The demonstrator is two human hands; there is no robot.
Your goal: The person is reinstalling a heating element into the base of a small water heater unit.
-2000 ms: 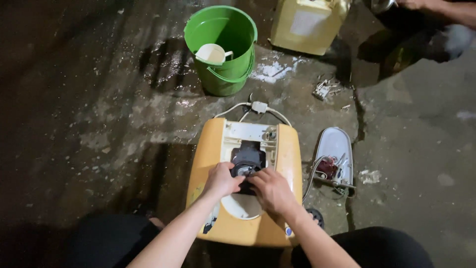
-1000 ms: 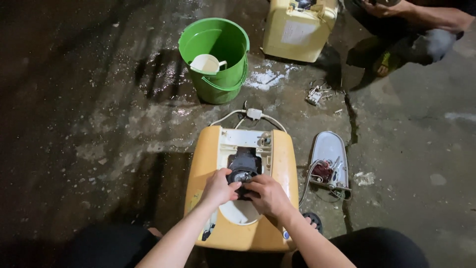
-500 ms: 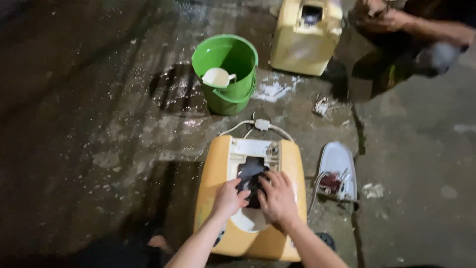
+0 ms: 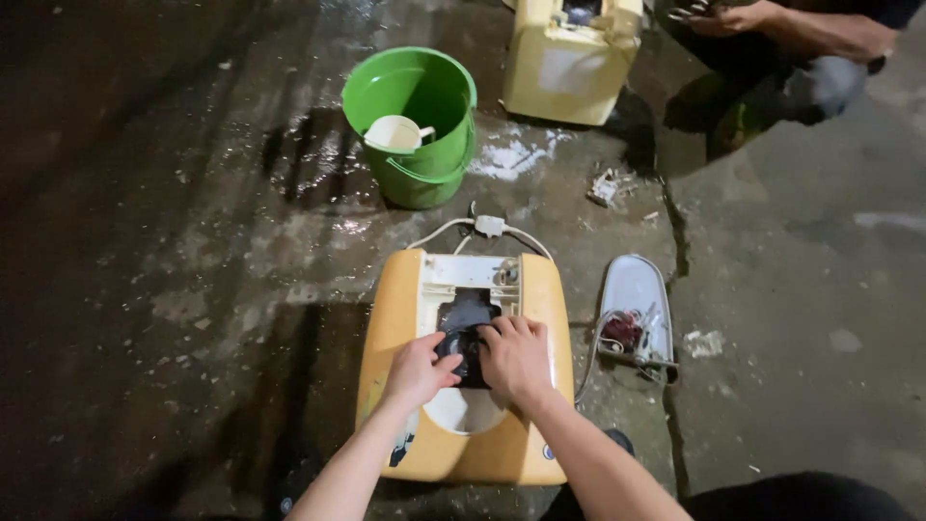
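both hands, left hand (image 4: 418, 370) and right hand (image 4: 515, 357), grip black part (image 4: 461, 340) in yellow casing (image 4: 386, 328)

Labels on two casings, no screens or signs.
Pale rectangular label (image 4: 564, 69) on front wall of cream-yellow casing (image 4: 617, 58) at top, beyond green bucket. Two small stickers on near edge of orange-yellow casing (image 4: 386, 328): dark one (image 4: 398, 452) at left, tiny round one (image 4: 547, 452) at right.

Dark, wet concrete floor (image 4: 174, 251) gleams under harsh overhead light; a crack (image 4: 675, 232) divides it from a drier grey slab (image 4: 810, 318).
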